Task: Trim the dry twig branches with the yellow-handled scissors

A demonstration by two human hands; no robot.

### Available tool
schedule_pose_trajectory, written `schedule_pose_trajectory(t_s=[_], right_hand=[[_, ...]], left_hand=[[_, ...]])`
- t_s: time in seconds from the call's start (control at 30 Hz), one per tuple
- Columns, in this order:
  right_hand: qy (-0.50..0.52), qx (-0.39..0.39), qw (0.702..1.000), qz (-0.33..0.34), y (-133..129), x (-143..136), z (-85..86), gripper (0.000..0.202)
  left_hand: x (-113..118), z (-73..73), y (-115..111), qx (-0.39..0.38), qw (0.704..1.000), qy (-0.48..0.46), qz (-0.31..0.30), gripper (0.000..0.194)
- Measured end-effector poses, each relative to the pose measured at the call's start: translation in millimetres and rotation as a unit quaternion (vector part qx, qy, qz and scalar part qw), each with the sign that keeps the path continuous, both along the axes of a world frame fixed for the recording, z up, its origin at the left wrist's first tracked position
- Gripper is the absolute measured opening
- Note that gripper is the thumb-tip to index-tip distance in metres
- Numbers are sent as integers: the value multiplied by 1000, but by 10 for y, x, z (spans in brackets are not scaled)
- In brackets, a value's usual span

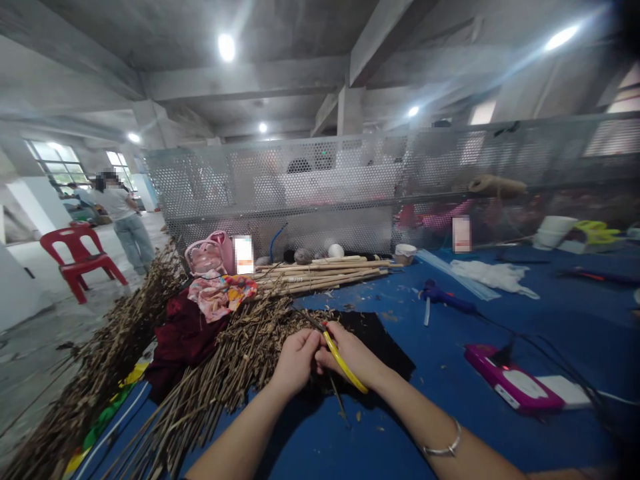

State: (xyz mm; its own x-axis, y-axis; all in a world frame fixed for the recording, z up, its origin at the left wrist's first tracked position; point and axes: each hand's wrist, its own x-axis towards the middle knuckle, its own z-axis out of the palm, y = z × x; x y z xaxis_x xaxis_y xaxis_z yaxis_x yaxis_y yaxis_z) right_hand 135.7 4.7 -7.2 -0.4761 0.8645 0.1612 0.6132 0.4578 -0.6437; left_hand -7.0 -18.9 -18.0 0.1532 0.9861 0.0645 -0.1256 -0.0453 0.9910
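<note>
My right hand (356, 355) is closed around scissors with yellow handles (345, 365), their dark blades pointing up and to the left. Close against it, my left hand (296, 360) has its fingers curled in a pinch. A thin dried stem (338, 395) slants down from between both hands; the left fingers appear to grip it. Beneath and beyond the hands lies a black cloth (385, 343). Dried twigs with curled leaves (250, 340) are heaped just left of my left hand.
Long peeled sticks (330, 275) lie at the back of the blue table (440, 427). At right are a glue gun (447, 298) and a magenta device (510, 380) with cables. Dark red cloth (187, 340) lies left. A person (120, 207) stands beyond a red chair (83, 257).
</note>
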Motion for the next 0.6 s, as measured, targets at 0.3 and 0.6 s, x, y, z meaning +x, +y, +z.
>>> schedule_pose_trajectory(t_s=[0.3, 0.6], right_hand=[[14, 16, 1000, 8, 4, -4, -28, 41], [-1, 26, 999, -33, 10, -51, -70, 39]], left_hand=[[4, 44, -17, -20, 999, -24, -18, 38], [-12, -17, 0, 5, 1000, -5, -6, 36]])
